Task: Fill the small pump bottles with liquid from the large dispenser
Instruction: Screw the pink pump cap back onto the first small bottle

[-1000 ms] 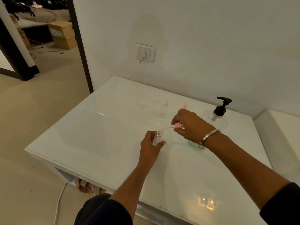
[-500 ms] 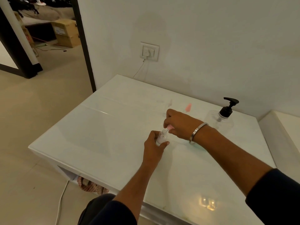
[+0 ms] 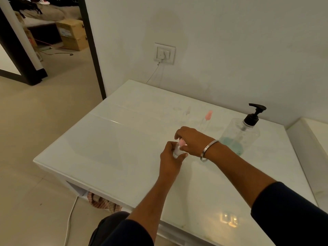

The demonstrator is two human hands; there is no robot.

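My left hand (image 3: 171, 155) grips a small clear bottle (image 3: 176, 152) just above the white table (image 3: 106, 150). My right hand (image 3: 192, 140) pinches the bottle's pink pump cap (image 3: 182, 143), which sits on the bottle's neck. Behind my hands stand two more small bottles: one with a pink cap (image 3: 208, 116) and a clear one (image 3: 187, 112). The large clear dispenser (image 3: 241, 134) with a black pump stands at the right and holds a little blue-green liquid at its bottom.
A wall with a socket (image 3: 164, 53) and a hanging cable runs behind the table. A white ledge (image 3: 308, 139) adjoins the table on the right. An open doorway and bare floor lie to the left. Cloth lies under the table.
My right hand has brought the pink pump cap from beside the bottle onto its neck. Both hands have closed together; the left keeps the same grip.
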